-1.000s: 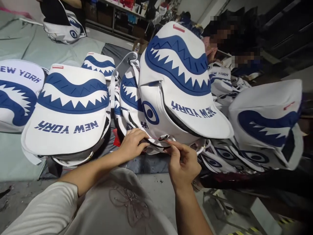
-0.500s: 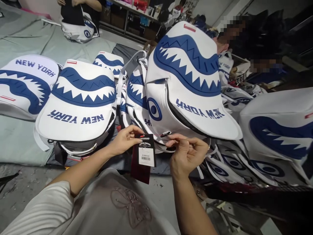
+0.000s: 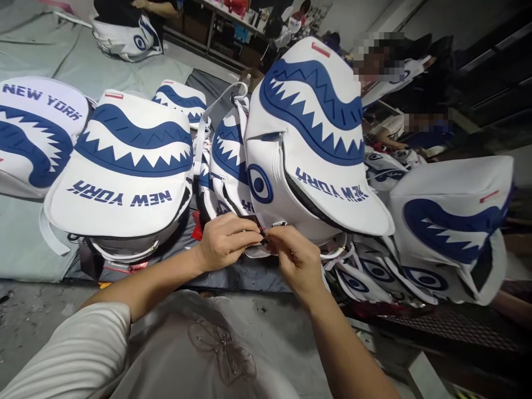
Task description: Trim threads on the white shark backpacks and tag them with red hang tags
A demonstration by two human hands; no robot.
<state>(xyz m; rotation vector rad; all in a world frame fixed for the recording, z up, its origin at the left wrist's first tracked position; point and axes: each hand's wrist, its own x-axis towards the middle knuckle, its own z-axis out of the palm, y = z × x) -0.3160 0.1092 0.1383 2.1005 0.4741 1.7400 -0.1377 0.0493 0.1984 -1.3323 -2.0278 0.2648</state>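
A white backpack with blue shark jaws and an eye patch stands upside down in front of me; its NEW YORK lettering is inverted. At its lower front, my left hand is closed in a pinch on a dark hang tag, of which only a sliver shows. My right hand is closed too, its fingertips meeting the left ones at the tag's string, which is mostly hidden. Both hands are just below the bag's zip opening. A similar backpack lies left of my left hand.
More shark backpacks lie around: one at the far left, a large one at the right, and several stacked beside it. A grey-green cloth covers the table. Across it, a person's arm is over another bag. Others work behind at right.
My hands have come together at the bag's front. The black tag and dark red card, hanging face-on from my left hand before, are now mostly hidden. The view has shifted slightly.
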